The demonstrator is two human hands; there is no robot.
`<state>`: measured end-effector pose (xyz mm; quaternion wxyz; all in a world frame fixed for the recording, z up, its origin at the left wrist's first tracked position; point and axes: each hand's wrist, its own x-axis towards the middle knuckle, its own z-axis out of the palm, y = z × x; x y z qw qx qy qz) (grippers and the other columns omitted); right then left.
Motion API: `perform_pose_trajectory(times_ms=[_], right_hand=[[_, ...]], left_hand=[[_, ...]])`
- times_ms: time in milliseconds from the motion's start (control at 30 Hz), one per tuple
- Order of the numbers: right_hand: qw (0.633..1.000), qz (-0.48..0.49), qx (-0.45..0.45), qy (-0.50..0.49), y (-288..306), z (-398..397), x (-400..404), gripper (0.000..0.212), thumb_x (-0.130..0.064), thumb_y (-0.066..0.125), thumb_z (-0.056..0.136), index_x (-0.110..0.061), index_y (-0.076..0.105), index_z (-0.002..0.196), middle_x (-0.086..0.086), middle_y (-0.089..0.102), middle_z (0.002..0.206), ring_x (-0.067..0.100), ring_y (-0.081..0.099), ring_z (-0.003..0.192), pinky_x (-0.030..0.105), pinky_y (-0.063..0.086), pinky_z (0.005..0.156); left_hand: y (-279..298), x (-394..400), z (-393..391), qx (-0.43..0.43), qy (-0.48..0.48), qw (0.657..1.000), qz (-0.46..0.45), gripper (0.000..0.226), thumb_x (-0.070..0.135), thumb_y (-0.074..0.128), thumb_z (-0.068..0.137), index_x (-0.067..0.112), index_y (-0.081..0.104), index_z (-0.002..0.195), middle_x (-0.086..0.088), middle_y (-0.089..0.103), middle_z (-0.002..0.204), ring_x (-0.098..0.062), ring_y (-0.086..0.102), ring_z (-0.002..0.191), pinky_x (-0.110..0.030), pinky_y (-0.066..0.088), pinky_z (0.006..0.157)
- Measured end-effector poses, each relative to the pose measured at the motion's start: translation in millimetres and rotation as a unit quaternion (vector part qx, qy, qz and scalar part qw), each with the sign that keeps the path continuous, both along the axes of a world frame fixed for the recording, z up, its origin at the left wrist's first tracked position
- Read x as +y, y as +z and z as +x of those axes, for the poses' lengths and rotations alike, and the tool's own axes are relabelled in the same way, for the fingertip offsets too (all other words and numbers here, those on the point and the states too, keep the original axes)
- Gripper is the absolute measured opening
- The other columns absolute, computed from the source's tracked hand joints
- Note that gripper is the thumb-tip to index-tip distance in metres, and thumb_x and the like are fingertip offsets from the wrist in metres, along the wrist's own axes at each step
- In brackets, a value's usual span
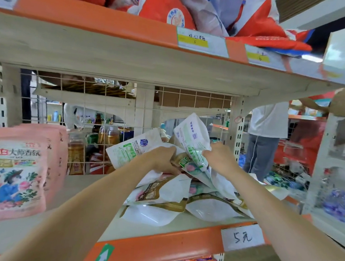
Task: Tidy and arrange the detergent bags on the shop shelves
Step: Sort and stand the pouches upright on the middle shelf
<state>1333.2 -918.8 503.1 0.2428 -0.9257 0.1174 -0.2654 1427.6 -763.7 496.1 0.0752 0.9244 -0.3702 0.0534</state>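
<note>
The white bags [184,193] lie in a loose, overlapping heap at centre frame on the middle shelf [87,187], so this part looks unfinished. The left hand [163,160] and right hand [219,157] each have fingers curled around crumpled bags lifted off the top of the heap. At left frame the pink bags [15,173] stand upright in a row, seemingly done. Red bags [195,8] sprawl over the top shelf [113,24], likely left to straighten.
</note>
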Motion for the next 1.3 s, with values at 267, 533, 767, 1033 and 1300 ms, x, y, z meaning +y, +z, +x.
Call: perform_pose_trajectory(times_ms=[267,533,767,1033,1300], right_hand=[[1.000,-0.027,-0.002,-0.009,-4.0,4.4,-5.0,0.035,-0.012,0.047,0.092,-0.009,0.035,0.059,0.006,0.039,0.060,0.022,0.042,0.058,0.029,0.025,0.047],[0.993,-0.107,-0.013,-0.039,6.3,-2.2,7.0,0.016,-0.012,0.037,0.097,-0.007,0.045,0.084,0.018,0.056,0.090,0.028,0.047,0.077,0.031,0.033,0.061],[0.943,-0.113,0.256,0.177,12.9,-20.1,43.2,0.087,-0.075,0.040,0.081,-0.020,0.027,0.148,-0.001,0.033,0.151,0.020,0.034,0.137,0.032,0.031,0.109],[0.917,0.102,0.043,0.384,34.3,-13.4,117.8,0.082,-0.057,0.068,0.075,-0.029,0.035,0.144,-0.013,0.037,0.148,0.001,0.034,0.134,0.032,0.028,0.113],[0.924,0.083,-0.066,0.366,41.7,-10.8,205.8,0.033,-0.030,0.069,0.084,-0.006,0.058,0.063,-0.001,0.052,0.055,0.009,0.047,0.049,0.024,0.031,0.050]], left_hand=[[-2.7,22.2,-6.7,-0.052,0.004,0.999,-0.006,0.027,0.035,0.052,0.092,0.011,0.064,0.094,-0.005,0.063,0.084,-0.025,0.059,0.087,-0.029,0.042,0.064],[43.5,52.4,-23.3,0.016,0.004,0.863,-0.505,0.017,0.013,0.044,0.098,0.013,0.060,0.104,-0.002,0.062,0.104,-0.018,0.057,0.091,-0.030,0.048,0.079],[71.0,101.9,-37.9,0.074,0.007,0.806,-0.587,0.016,0.017,0.045,0.099,0.015,0.058,0.090,-0.003,0.060,0.084,-0.020,0.056,0.081,-0.030,0.044,0.072],[64.5,157.6,-70.4,0.093,-0.024,0.871,-0.481,0.011,0.021,0.053,0.096,0.022,0.061,0.089,0.004,0.065,0.084,-0.003,0.063,0.072,-0.019,0.050,0.073],[72.3,223.6,-87.1,0.063,0.044,0.934,-0.349,0.015,0.030,0.072,0.080,0.017,0.070,0.073,-0.005,0.061,0.068,-0.011,0.057,0.058,-0.024,0.047,0.059]])
